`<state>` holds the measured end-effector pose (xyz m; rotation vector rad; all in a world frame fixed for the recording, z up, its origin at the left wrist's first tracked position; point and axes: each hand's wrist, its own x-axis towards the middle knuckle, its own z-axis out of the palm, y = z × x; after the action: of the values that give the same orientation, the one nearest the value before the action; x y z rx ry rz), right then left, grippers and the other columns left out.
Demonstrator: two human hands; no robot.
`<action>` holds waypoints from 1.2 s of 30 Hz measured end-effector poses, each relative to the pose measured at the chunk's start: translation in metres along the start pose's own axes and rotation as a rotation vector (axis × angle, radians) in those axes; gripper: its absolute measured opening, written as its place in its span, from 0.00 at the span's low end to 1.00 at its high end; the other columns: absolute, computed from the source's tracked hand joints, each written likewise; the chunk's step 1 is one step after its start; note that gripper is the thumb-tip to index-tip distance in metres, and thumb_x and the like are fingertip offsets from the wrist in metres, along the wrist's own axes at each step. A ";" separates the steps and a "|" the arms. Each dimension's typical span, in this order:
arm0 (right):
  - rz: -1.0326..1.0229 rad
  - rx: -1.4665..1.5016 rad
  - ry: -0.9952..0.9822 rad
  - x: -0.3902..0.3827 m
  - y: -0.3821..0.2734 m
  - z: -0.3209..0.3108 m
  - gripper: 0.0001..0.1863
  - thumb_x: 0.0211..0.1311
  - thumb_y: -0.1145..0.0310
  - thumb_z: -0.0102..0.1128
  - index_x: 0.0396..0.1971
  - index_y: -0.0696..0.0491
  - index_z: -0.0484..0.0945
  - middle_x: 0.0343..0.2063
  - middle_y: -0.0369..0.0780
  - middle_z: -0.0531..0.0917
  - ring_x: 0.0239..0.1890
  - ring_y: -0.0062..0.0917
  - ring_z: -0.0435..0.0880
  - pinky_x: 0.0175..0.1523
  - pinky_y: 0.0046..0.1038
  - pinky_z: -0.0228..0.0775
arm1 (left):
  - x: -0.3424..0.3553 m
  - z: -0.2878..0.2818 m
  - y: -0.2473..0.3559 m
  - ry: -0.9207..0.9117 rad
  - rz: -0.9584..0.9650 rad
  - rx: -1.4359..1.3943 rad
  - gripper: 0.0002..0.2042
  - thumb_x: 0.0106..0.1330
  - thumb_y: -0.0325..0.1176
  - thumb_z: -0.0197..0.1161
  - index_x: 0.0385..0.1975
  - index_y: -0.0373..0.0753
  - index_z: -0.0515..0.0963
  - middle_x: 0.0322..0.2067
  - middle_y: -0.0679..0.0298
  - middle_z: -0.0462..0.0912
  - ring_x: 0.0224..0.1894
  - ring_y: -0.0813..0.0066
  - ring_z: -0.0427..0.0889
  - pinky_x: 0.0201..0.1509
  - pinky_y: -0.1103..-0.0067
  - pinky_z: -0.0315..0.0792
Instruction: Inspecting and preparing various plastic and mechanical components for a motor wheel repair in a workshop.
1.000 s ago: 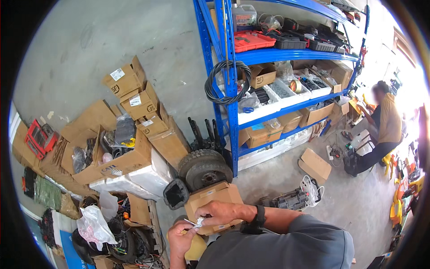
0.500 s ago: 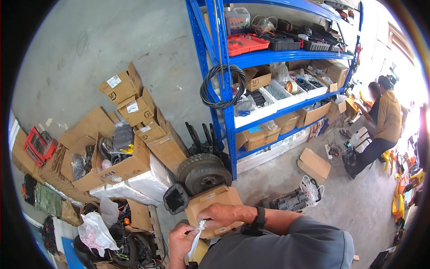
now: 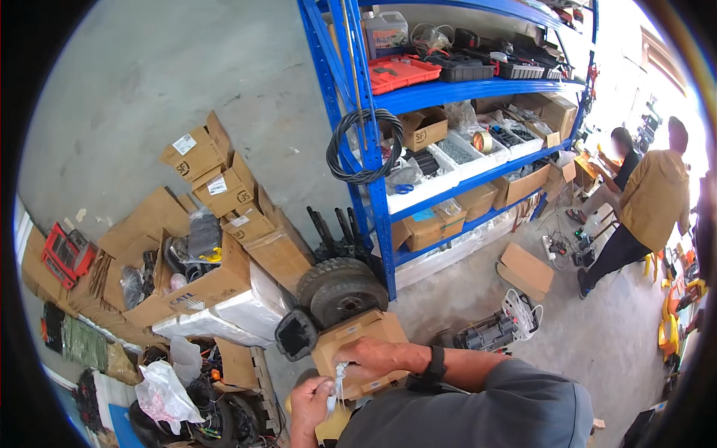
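In front of my body, both hands grip a thin white plastic strip (image 3: pixel 340 378) that looks twisted and crumpled; its exact kind is not clear. The fingers of my right hand (image 3: pixel 367 357) are closed on its upper end. Lower and to the left, my left hand (image 3: pixel 308 402) pinches the lower part. Just beyond and under my hands is an open cardboard box (image 3: pixel 388 334), largely covered by my right arm. A yellowish thing (image 3: pixel 334 427) shows beneath my left hand, mostly hidden.
Tyres (image 3: pixel 347 291) and a black bin (image 3: pixel 296 334) stand past the box. Stacked cartons (image 3: pixel 224 187) and a loaded box (image 3: pixel 194 287) line the left wall. Blue shelving (image 3: pixel 478 88) rises ahead. A motor-like machine (image 3: pixel 485 332) lies right on the floor. Two people (image 3: pixel 657 194) are at far right.
My hands stay at the white strip, which has bunched up by my right fingers and looks shorter below. The standing person at far right is more upright and apart from the other one.
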<state>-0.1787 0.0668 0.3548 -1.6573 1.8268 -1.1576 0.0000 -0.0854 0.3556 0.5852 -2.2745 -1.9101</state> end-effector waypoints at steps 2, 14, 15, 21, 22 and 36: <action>-0.107 0.034 0.014 0.000 0.001 0.002 0.11 0.58 0.65 0.57 0.39 0.51 0.74 0.31 0.48 0.80 0.35 0.49 0.79 0.39 0.46 0.69 | 0.005 0.005 0.001 0.224 0.115 0.098 0.07 0.57 0.19 0.64 0.35 0.32 0.81 0.26 0.68 0.80 0.29 0.81 0.77 0.36 0.83 0.72; -0.232 -0.082 0.103 0.008 -0.017 -0.011 0.10 0.57 0.69 0.58 0.39 0.54 0.73 0.36 0.43 0.76 0.44 0.43 0.75 0.47 0.41 0.68 | 0.016 -0.002 -0.001 -0.066 -0.066 -0.168 0.06 0.63 0.24 0.61 0.37 0.29 0.80 0.28 0.65 0.81 0.28 0.82 0.77 0.34 0.83 0.72; -0.231 -0.086 0.104 0.009 -0.020 -0.015 0.10 0.57 0.69 0.58 0.39 0.54 0.73 0.36 0.43 0.76 0.44 0.43 0.75 0.47 0.41 0.68 | 0.017 -0.002 -0.003 -0.069 -0.063 -0.169 0.06 0.63 0.24 0.61 0.37 0.29 0.80 0.28 0.65 0.81 0.28 0.82 0.77 0.34 0.83 0.72; -0.270 0.076 0.105 0.022 -0.042 -0.012 0.19 0.67 0.59 0.49 0.49 0.57 0.70 0.48 0.49 0.74 0.53 0.45 0.72 0.58 0.40 0.63 | 0.017 -0.002 0.016 -0.091 0.070 -0.191 0.06 0.65 0.25 0.60 0.35 0.28 0.80 0.26 0.65 0.81 0.27 0.82 0.77 0.31 0.83 0.72; -0.288 0.037 0.083 0.024 -0.044 -0.010 0.22 0.68 0.57 0.46 0.52 0.58 0.68 0.51 0.50 0.73 0.55 0.46 0.71 0.60 0.41 0.62 | 0.017 -0.004 0.018 -0.078 0.104 -0.213 0.06 0.65 0.25 0.60 0.35 0.28 0.80 0.27 0.65 0.81 0.28 0.82 0.77 0.32 0.83 0.72; -0.230 0.177 0.116 0.034 -0.040 -0.006 0.36 0.65 0.61 0.57 0.66 0.59 0.53 0.62 0.50 0.65 0.62 0.41 0.67 0.64 0.40 0.59 | 0.015 -0.005 0.036 0.144 0.158 -0.021 0.10 0.60 0.20 0.59 0.40 0.31 0.81 0.38 0.62 0.83 0.39 0.78 0.79 0.40 0.81 0.74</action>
<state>-0.1663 0.0382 0.3978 -1.7623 1.5760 -1.4951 -0.0198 -0.0905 0.3888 0.5060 -2.1405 -1.7567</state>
